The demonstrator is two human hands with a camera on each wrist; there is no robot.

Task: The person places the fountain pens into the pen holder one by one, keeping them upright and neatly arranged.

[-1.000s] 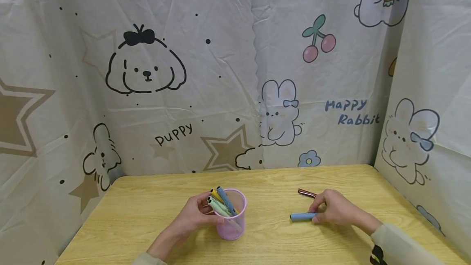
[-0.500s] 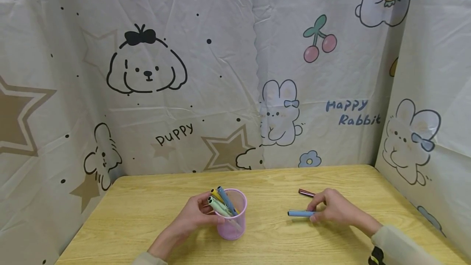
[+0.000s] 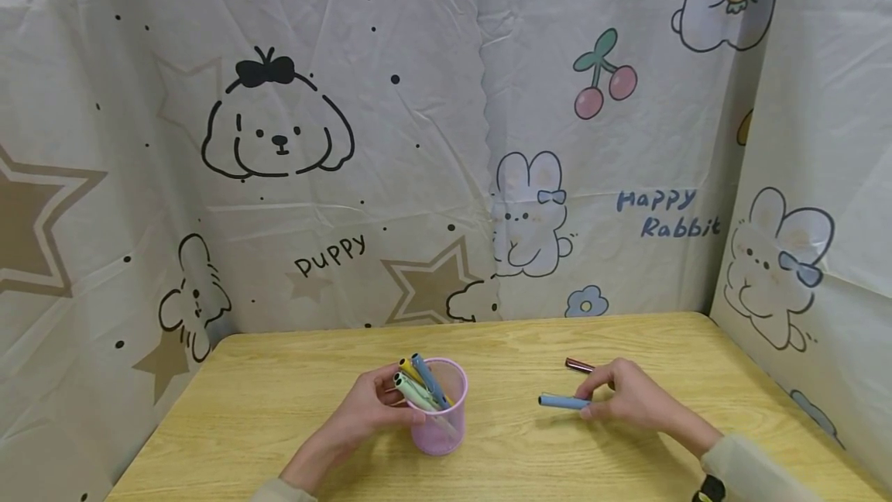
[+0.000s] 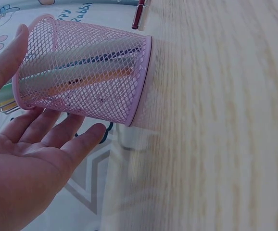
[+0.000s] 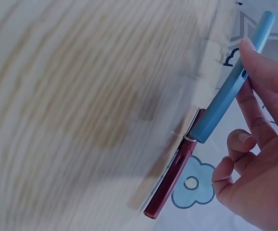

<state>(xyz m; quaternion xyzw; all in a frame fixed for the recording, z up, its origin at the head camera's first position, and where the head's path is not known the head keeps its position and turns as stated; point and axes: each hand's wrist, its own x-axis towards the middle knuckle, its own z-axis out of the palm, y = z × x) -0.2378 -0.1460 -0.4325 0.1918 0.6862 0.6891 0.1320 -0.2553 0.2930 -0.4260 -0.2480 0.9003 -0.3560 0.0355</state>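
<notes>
A pink mesh pen cup point(image 3: 439, 440) stands upright on the table, left of centre in the head view. My left hand point(image 3: 365, 407) holds its left side, thumb in front and fingers behind near the rim. Green, yellow and blue pens point(image 3: 427, 379) lean inside it. Farther right, my right hand point(image 3: 632, 400) pinches a light blue pen point(image 3: 560, 402) between thumb and fingers, raised a little over the tabletop. Behind that hand lies a dark red pen point(image 3: 578, 365), partly hidden; the right wrist view shows more of this red pen point(image 5: 169, 185), with its clip.
The wooden table point(image 3: 293, 355) reaches back to a patterned cloth point(image 3: 418, 177), which hangs behind it and along both sides. A dark band point(image 3: 709, 488) shows at the right sleeve.
The right hand has raised the light blue pen off the table and shifted it slightly left. The left hand and pen cup have stayed in place.
</notes>
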